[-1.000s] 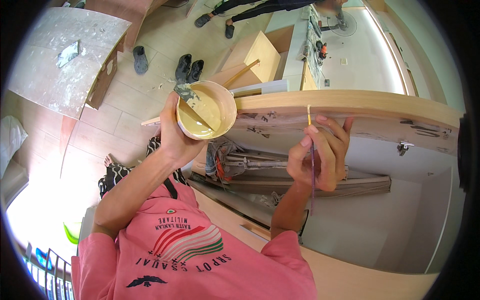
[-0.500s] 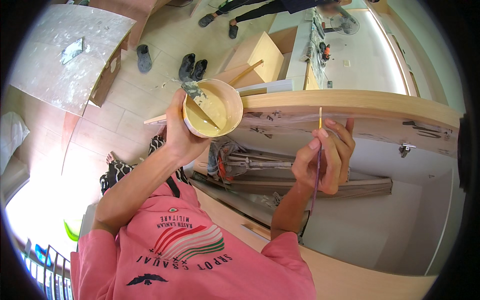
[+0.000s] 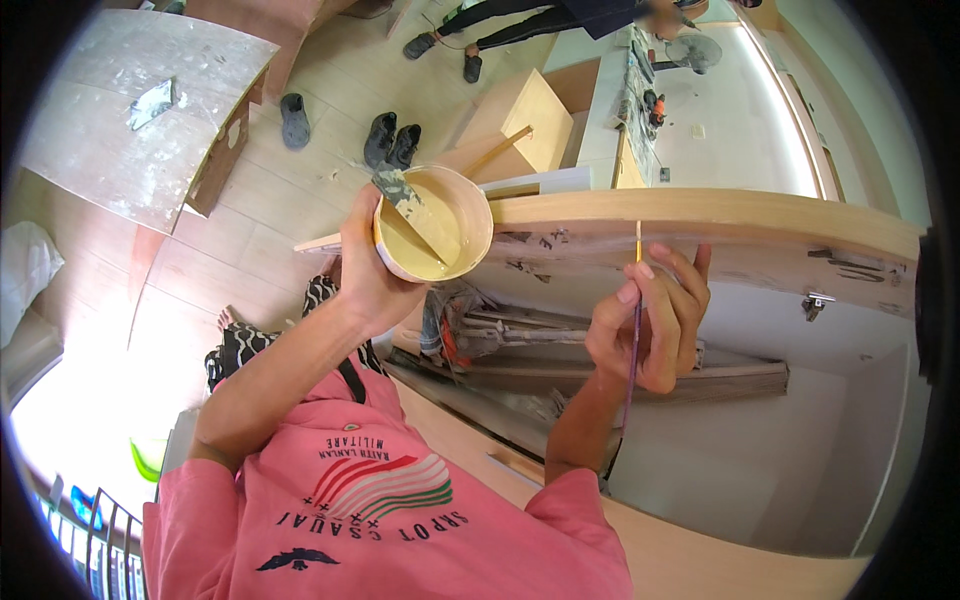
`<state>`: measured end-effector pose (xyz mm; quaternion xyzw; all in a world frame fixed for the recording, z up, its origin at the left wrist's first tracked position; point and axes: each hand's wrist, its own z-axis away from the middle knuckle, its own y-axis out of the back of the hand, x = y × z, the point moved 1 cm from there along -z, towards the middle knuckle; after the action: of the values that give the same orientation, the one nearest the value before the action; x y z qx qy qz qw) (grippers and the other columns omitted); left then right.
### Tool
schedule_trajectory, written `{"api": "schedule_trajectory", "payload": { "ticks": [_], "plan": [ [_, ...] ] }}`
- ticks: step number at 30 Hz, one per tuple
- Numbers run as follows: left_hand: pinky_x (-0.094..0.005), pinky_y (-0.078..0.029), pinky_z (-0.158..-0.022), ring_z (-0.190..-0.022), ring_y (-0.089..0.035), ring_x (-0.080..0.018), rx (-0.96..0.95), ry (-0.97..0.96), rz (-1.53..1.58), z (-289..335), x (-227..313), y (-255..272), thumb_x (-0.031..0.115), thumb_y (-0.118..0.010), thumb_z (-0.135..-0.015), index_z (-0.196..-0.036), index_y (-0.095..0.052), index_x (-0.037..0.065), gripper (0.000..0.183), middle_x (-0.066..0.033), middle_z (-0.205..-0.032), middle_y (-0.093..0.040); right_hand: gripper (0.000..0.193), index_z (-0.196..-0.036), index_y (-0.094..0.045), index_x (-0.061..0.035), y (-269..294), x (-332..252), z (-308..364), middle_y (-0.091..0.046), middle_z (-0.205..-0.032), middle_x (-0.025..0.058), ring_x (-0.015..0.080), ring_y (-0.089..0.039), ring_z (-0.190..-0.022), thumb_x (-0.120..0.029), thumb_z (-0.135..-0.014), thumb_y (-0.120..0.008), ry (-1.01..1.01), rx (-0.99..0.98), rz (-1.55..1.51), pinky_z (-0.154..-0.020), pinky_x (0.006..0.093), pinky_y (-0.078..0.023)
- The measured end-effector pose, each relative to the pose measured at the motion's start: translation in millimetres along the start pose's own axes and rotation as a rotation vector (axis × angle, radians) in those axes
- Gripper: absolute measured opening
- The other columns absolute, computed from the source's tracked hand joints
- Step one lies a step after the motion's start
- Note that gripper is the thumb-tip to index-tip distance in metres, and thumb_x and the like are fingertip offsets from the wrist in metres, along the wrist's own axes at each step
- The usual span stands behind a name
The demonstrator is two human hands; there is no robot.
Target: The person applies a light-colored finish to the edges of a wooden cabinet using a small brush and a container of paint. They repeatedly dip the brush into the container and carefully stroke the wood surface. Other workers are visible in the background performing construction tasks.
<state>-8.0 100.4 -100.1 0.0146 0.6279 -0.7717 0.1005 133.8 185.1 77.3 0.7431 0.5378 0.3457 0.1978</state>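
At far left, a spattered table [image 3: 205,110]. The left hand [image 3: 366,268] wraps around a tub [image 3: 483,222] of cream paste [image 3: 408,248], a putty knife [image 3: 402,196] leaning inside. The right hand [image 3: 652,328], otherwise loosely open, pinches a brush [image 3: 639,250], its tip near a wooden panel [image 3: 740,207].

The view comes from the person's head, from the left of two fisheye cameras. It faces downward, over the pink shirt [image 3: 400,530], which fills the lower part. The left hand [image 3: 376,275] and the right hand [image 3: 652,325] are quite near to the lens, around the middle. Because the view is very wide, it reaches also to the floor [image 3: 255,240] and, farther away at the top, another person's legs [image 3: 535,31]. The long wooden edge [image 3: 740,206] appears bent.
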Motion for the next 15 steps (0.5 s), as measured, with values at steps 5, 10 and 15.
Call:
{"api": "schedule_trajectory", "payload": {
  "ticks": [5, 10, 15],
  "plan": [
    [-0.0359, -0.047, -0.097, -0.116, -0.056, -0.0161, 0.010, 0.009, -0.035, 1.6, 1.0, -4.7, 0.050, -0.042, -0.096, -0.125, -0.058, 0.019, 0.045, 0.0020, -0.124, -0.059, 0.022, -0.096, -0.069, -0.0018, -1.9, 0.9, 4.4, -0.065, -0.085, 0.0075, 0.0299, -0.070, -0.091, 0.007, -0.077, -0.062, -0.016, 0.001, -0.014, -0.104, 0.0616, -0.043],
    [-0.0370, -0.047, -0.098, -0.116, -0.056, -0.0166, 0.022, 0.022, -0.053, 2.0, 3.1, -4.6, 0.051, -0.042, -0.096, -0.126, -0.058, 0.019, 0.046, 0.0020, -0.125, -0.059, 0.021, -0.098, -0.069, -0.0016, -3.5, 3.5, 7.4, -0.066, -0.087, 0.0083, 0.0294, -0.069, -0.093, 0.005, -0.079, -0.061, -0.018, 0.057, -0.043, -0.103, 0.0606, -0.045],
    [-0.0378, -0.046, -0.098, -0.117, -0.056, -0.0177, 0.024, 0.019, -0.057, 1.9, 3.1, -4.3, 0.052, -0.041, -0.096, -0.125, -0.057, 0.018, 0.047, 0.0013, -0.124, -0.059, 0.021, -0.099, -0.068, -0.0010, -3.2, 4.1, 6.8, -0.066, -0.088, 0.0093, 0.0304, -0.069, -0.093, 0.004, -0.080, -0.061, -0.027, 0.057, -0.017, -0.102, 0.0601, -0.047]
  ]
}}
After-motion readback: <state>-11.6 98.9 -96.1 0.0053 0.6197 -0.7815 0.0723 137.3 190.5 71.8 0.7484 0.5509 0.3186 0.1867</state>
